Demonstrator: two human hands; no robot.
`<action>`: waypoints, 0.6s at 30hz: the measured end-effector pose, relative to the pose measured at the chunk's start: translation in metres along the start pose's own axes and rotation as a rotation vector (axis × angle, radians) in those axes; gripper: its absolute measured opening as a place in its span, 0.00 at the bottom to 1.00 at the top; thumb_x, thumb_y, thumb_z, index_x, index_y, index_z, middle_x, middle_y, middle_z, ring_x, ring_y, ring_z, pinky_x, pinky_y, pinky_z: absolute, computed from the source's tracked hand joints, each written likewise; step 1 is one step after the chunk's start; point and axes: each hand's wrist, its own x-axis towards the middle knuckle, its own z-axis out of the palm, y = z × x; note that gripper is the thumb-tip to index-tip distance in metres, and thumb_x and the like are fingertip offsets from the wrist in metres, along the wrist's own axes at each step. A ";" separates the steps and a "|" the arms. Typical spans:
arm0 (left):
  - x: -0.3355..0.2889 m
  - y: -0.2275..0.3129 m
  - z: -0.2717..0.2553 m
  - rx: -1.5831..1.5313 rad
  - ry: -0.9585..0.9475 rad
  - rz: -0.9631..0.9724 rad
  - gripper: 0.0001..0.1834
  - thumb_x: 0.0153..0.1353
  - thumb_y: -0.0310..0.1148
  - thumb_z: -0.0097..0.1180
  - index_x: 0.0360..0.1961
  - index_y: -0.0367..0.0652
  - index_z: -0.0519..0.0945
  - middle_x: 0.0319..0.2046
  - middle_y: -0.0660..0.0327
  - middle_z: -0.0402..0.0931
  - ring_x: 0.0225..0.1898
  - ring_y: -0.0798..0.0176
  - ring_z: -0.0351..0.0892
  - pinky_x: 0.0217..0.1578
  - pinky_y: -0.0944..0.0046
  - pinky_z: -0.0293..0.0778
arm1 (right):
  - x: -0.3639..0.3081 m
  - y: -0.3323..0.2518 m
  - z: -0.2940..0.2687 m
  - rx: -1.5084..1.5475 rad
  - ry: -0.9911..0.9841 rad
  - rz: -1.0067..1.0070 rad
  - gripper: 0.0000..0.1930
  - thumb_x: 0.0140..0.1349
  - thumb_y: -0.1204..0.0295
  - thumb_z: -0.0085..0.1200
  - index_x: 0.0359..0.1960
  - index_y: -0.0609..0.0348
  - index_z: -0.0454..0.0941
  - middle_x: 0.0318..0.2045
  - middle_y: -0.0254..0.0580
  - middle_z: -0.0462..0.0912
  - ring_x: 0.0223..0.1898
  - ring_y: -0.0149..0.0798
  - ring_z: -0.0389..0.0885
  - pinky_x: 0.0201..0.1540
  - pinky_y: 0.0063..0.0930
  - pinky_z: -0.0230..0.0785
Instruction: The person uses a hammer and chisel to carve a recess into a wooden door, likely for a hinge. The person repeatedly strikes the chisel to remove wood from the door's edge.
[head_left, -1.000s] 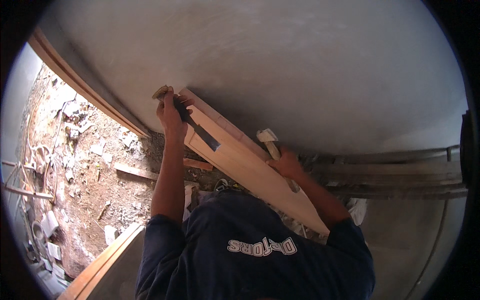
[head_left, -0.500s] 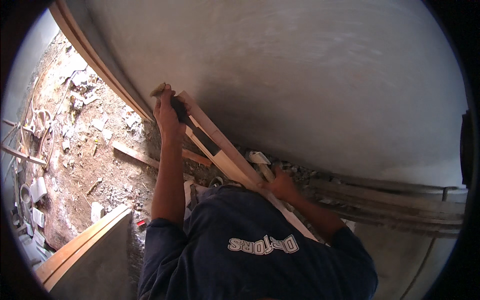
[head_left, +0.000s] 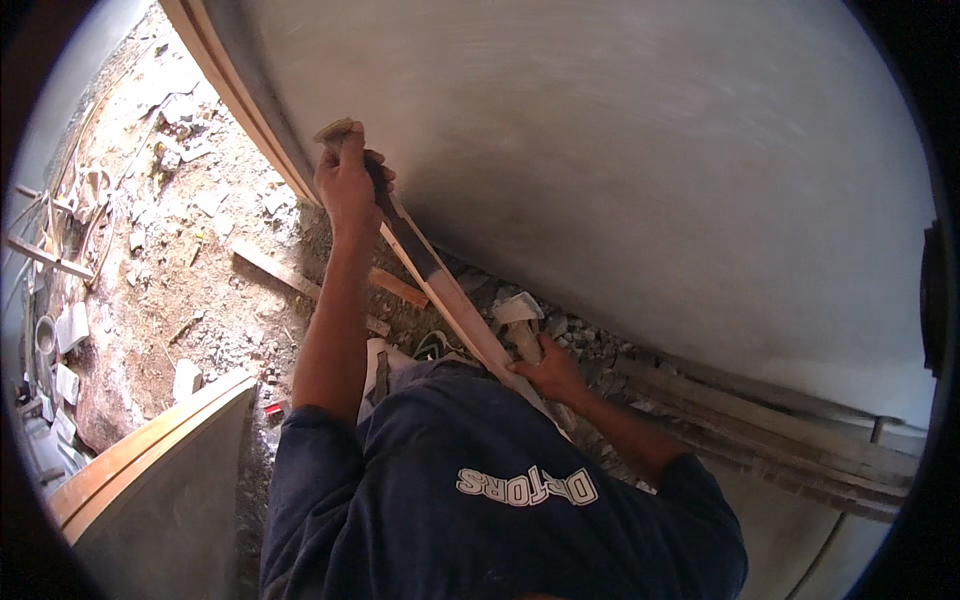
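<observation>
My left hand [head_left: 348, 185] is raised near the upper end of a long, narrow wooden board [head_left: 462, 306]. Its fingers are closed round a small object [head_left: 336, 130] with a yellowish-brown top that sticks out above them; its kind is unclear. Below these fingers a dark strip [head_left: 412, 243] runs along the board, shadow or stain, I cannot tell which. Lower down, my right hand [head_left: 550, 372] grips the board's edge near my body. Right by these fingers is a pale, blocky piece [head_left: 518, 308] with a stubby handle-like part; whether I touch it is unclear.
A grey plastered wall [head_left: 640, 150] rises close ahead, with rubble [head_left: 575, 335] along its foot. Stacked timbers [head_left: 760, 430] lie at the right. Loose wood strips [head_left: 275, 268] and broken pieces litter the dirt ground at the left. A wood-edged panel [head_left: 160, 460] stands at the lower left.
My left hand has moved up and slightly right with its small object. The board has turned, so its face looks narrower. My right hand has shifted slightly left, still on the board.
</observation>
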 end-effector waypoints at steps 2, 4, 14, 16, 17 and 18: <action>-0.003 0.004 -0.001 0.073 -0.013 0.001 0.19 0.67 0.46 0.64 0.38 0.40 0.74 0.23 0.59 0.76 0.18 0.63 0.78 0.18 0.63 0.73 | 0.003 0.004 0.000 0.015 -0.044 -0.022 0.50 0.55 0.40 0.68 0.64 0.74 0.67 0.54 0.67 0.80 0.55 0.61 0.82 0.58 0.50 0.74; -0.005 0.005 -0.002 0.096 -0.018 0.004 0.19 0.67 0.45 0.64 0.37 0.40 0.74 0.22 0.60 0.76 0.18 0.64 0.78 0.18 0.63 0.73 | 0.012 0.005 0.000 -0.088 0.010 -0.042 0.47 0.58 0.41 0.66 0.64 0.73 0.68 0.52 0.65 0.81 0.52 0.57 0.84 0.53 0.48 0.76; -0.016 0.014 -0.004 0.171 -0.022 0.091 0.14 0.65 0.37 0.65 0.32 0.39 0.75 0.20 0.62 0.75 0.15 0.67 0.77 0.15 0.65 0.72 | 0.021 -0.191 -0.133 0.037 0.112 -0.566 0.21 0.72 0.60 0.58 0.56 0.63 0.75 0.29 0.35 0.81 0.28 0.31 0.79 0.34 0.30 0.74; -0.013 0.013 -0.007 0.164 -0.008 0.075 0.13 0.64 0.35 0.64 0.32 0.38 0.75 0.20 0.61 0.75 0.15 0.67 0.77 0.16 0.65 0.72 | 0.045 -0.235 -0.149 -0.076 0.179 -0.841 0.22 0.72 0.58 0.58 0.58 0.63 0.75 0.29 0.37 0.81 0.28 0.32 0.80 0.34 0.33 0.74; -0.012 0.014 -0.010 0.145 0.002 0.060 0.12 0.63 0.34 0.64 0.31 0.38 0.75 0.19 0.61 0.75 0.15 0.67 0.77 0.16 0.64 0.72 | 0.045 -0.268 -0.156 -0.216 0.165 -0.886 0.23 0.71 0.57 0.58 0.58 0.63 0.75 0.30 0.41 0.82 0.29 0.34 0.80 0.35 0.34 0.74; -0.011 0.015 -0.014 0.126 0.017 0.046 0.11 0.63 0.33 0.63 0.31 0.38 0.75 0.19 0.61 0.75 0.15 0.66 0.77 0.16 0.64 0.72 | 0.045 -0.300 -0.162 -0.359 0.147 -0.933 0.24 0.71 0.57 0.59 0.58 0.63 0.75 0.31 0.44 0.83 0.29 0.36 0.81 0.36 0.35 0.74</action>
